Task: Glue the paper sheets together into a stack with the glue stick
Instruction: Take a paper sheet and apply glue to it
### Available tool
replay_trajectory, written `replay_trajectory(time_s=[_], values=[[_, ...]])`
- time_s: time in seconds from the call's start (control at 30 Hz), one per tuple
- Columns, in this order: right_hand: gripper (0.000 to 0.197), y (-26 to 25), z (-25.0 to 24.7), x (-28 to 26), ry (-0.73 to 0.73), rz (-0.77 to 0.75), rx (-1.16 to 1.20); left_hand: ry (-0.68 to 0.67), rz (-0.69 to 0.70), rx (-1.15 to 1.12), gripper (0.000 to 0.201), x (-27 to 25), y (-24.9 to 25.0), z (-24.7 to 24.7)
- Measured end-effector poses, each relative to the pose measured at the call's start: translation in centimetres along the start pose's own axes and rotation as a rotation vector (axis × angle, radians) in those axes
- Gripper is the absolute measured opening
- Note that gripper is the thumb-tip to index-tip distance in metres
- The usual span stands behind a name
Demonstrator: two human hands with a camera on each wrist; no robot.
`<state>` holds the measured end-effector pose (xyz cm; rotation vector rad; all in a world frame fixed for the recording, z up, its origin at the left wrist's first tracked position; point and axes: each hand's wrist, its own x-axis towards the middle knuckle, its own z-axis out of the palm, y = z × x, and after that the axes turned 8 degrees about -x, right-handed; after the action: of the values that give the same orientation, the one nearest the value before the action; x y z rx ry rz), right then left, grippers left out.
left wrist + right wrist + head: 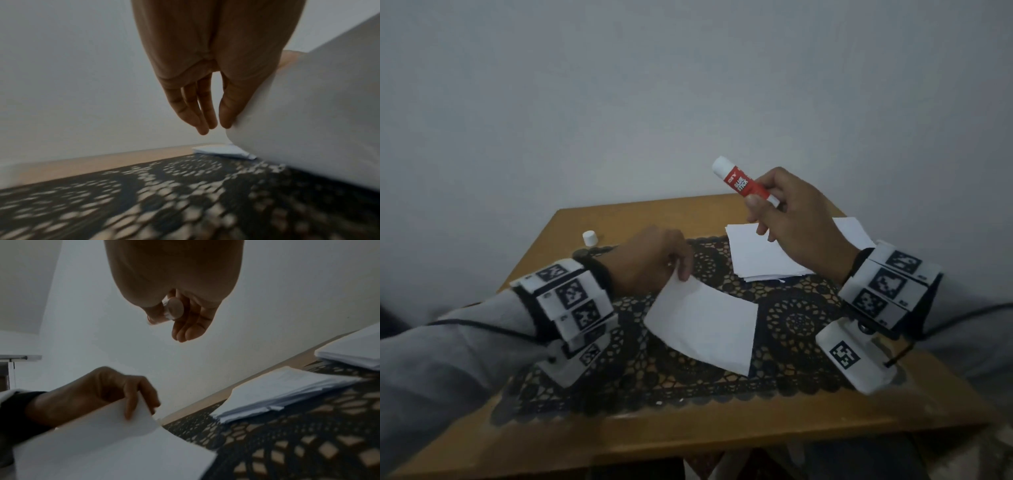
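Right hand (796, 219): I see my fingers curled round the glue stick (743, 183), held raised over the table, its uncapped end toward my palm.
Left hand (650, 263): I pinch one corner of a loose paper sheet (703, 325), lifted at a tilt above the lace mat (796, 322).
Paper stack (756, 253): lies on the mat's far right part, under my right hand.
Second pile (353, 347): just beyond the stack.
Cap (589, 237): stands on the wooden table (688, 435), far left, well apart from the stick.

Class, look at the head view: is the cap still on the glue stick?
No: the cap stands alone on the table, away from the glue stick in the right hand.
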<state>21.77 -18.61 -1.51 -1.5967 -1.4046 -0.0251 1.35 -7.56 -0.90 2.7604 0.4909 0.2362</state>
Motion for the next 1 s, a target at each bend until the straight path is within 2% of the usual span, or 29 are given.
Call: replay_trajectory(time_s=[0.13, 0.3, 0.4, 0.53, 0.6, 0.7, 0.9, 1.0], values=[[0.018, -0.3, 1.7, -0.3, -0.099, 0.007, -0.041, -0.043, -0.104, 0.051, 0.03, -2.6, -2.3, 0.3], [0.011, -0.7, 3.2, -0.9, -0.223, 0.017, -0.025, -0.091, -0.132, 0.032, 0.035, -3.9, -4.1, 1.2], [0.011, -0.3, 3.6, -1.0, -0.335, 0.011, -0.103, -0.09, -0.138, 0.003, 0.038, -4.3, -4.4, 1.3], [0.012, -0.1, 4.4, -0.3, -0.41, 0.002, -0.202, -0.151, -0.163, 0.038, 0.036, -4.6, -3.6, 1.2], [0.015, -0.3, 4.6, 0.3, -0.425, 0.007, -0.209, -0.186, -0.175, 0.129, 0.036, -5.0, -3.0, 1.2], [0.014, -0.8, 4.9, 0.9, -0.443, 0.015, -0.184, -0.243, -0.159, 0.242, 0.046, -6.0, -1.4, 1.3], [0.014, -2.9, 7.0, 1.3, -0.521, -0.048, -0.222, -0.477, -0.095, 0.244, 0.056, -8.0, 0.7, 3.4], [0.015, -3.6, 8.5, 1.0, -0.583, -0.087, -0.209, -0.466, -0.089, 0.243, 0.055, -7.9, 0.4, 3.5]])
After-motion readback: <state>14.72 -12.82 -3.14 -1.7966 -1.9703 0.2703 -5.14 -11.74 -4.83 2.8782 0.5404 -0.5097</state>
